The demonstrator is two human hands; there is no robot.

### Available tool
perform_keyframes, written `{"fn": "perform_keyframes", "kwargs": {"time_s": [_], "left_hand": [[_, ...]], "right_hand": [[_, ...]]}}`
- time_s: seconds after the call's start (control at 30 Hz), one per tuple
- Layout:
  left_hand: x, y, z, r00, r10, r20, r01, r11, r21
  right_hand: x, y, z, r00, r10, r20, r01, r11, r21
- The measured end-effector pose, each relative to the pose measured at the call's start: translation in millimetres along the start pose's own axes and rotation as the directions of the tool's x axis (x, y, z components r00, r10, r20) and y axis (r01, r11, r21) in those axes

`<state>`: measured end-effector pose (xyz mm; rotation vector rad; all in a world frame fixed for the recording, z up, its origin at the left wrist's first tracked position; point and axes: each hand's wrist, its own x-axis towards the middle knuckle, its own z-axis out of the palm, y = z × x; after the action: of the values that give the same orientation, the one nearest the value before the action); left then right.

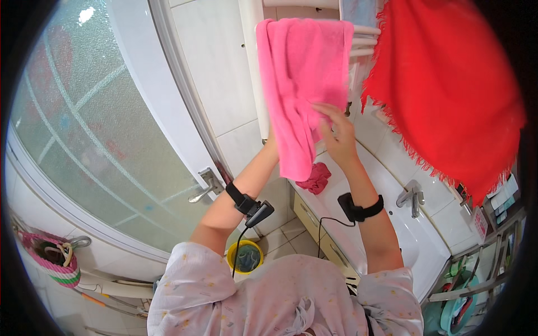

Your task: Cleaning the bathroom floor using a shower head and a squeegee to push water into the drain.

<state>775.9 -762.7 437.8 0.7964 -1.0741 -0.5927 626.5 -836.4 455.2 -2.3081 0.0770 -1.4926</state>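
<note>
A bright pink towel (302,67) hangs folded over the white bars of a towel rack (365,42) in front of me, its lower part gathered into loose folds. Behind its left edge goes my left hand (272,137); the fingers are hidden by the cloth, so their grip does not show. My right hand (341,134) is at the towel's right side, slightly blurred, with fingers and thumb apart against the folds. Below, a crumpled dark pink cloth (317,178) lies on the white washbasin counter (336,185).
A red fringed cloth (449,92) hangs close on the upper right. Beyond it are a faucet (412,199) and a metal rack (475,290). Left stands a frosted glass door (105,138) with a lever handle (208,187). A yellow bucket (230,256) is on the tiled floor.
</note>
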Motion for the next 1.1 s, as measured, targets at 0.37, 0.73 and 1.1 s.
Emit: {"fn": "perform_keyframes", "kwargs": {"time_s": [0.37,0.73,1.1], "left_hand": [[-31,-21,-8,0.989,-0.131,0.071,0.143,0.965,-0.218],[-26,47,-5,0.952,-0.24,-0.187,0.178,0.938,-0.298],[-40,45,-4,0.944,0.166,-0.285,-0.128,0.981,0.149]], "right_hand": [[-21,-32,42,0.937,0.336,-0.098,-0.223,0.79,0.571],[-15,-25,19,0.761,0.642,-0.095,-0.585,0.742,0.329],[-18,-44,39,0.95,0.268,-0.161,-0.174,0.88,0.442]]}}
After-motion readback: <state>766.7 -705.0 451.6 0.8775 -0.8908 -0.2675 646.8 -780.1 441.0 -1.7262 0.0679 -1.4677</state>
